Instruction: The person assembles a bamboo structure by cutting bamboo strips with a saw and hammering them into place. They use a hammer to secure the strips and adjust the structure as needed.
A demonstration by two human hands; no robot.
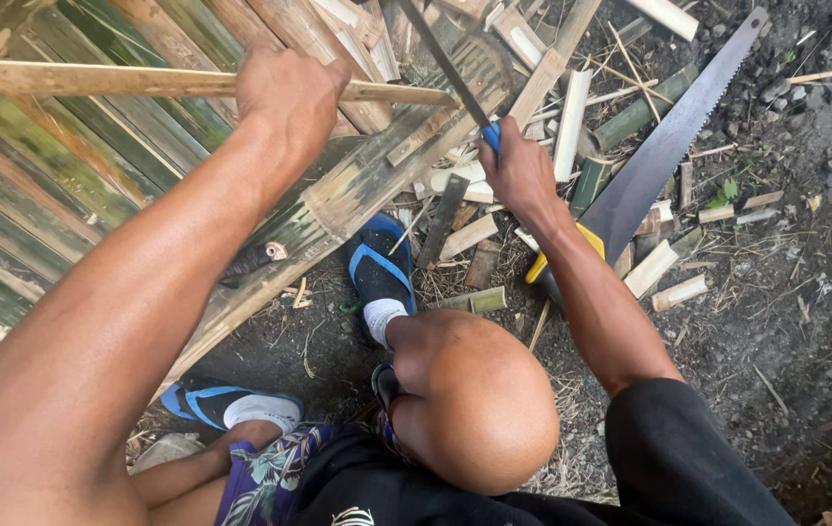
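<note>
containers: we see none near our hands, only loose stuff on the ground.
left hand: our left hand (289, 93) is closed around a long bamboo strip (94, 80), arm stretched forward, knuckles up; the strip runs level across the woven bamboo panel (65, 166) under it.
right hand: our right hand (518, 170) is wrapped tight on the blue handle of a thin-bladed saw (445, 63), wrist bent, arm reaching past our knee (474, 399).
thin saw: its blade slants up and away from our right hand and meets the end of the strip just right of our left hand.
second saw: a wide toothed handsaw (669, 141) with a yellow grip lies on the ground just right of our right forearm.
offcuts: short bamboo pieces (572, 122) are scattered around and beyond our right hand.
feet: a blue sandal (377, 263) sits below and between our hands, pressing the panel's edge.
hard to make out: the yellow grip is partly behind our forearm; the thin blade's tip is cut off at the top edge; we cannot tell how deep the blade sits in the strip.
</note>
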